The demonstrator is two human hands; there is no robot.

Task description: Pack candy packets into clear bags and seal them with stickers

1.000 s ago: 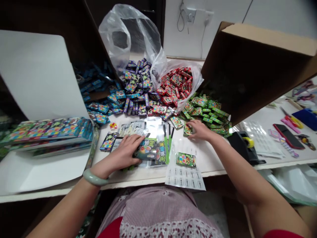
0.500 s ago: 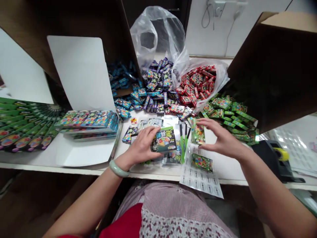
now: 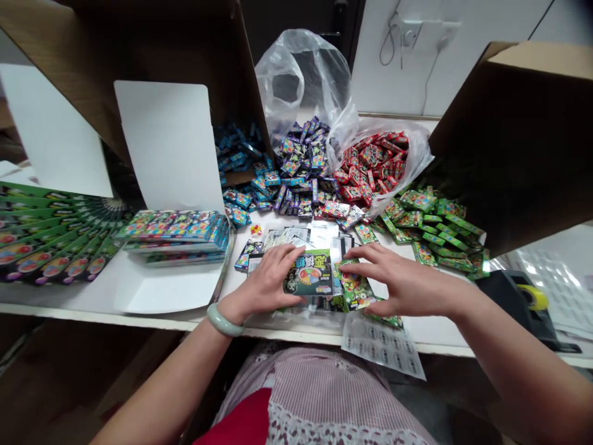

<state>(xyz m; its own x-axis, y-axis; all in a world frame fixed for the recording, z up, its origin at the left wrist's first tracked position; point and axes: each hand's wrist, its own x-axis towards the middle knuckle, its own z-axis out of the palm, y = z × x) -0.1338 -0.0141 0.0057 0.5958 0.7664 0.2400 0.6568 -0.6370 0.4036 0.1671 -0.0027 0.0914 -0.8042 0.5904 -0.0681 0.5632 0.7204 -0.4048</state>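
My left hand (image 3: 266, 284), with a pale green bangle on its wrist, grips a flat black-and-green printed packet (image 3: 308, 275) between thumb and fingers. Just right of it, my right hand (image 3: 401, 281) pinches a small green printed box (image 3: 356, 289) by its edges. The box's left side is close against the packet; whether they touch I cannot tell. Under my right hand lies another green box, partly hidden, on a sheet of oval stickers (image 3: 382, 346). More flat packets and clear film lie beneath both hands. A small purple box (image 3: 248, 254) rests left of them.
Heaps of small blue (image 3: 238, 204), purple (image 3: 303, 161), red (image 3: 370, 164) and green boxes (image 3: 433, 225) line the back, some in clear plastic bags. An open white carton (image 3: 171, 287) holding packed boxes stands left. A black tape dispenser (image 3: 519, 303) sits right, beside large cardboard boxes.
My right hand has brought the green box left and down to the packet's right side. My left hand stays on the packet. The whole view has shifted slightly.
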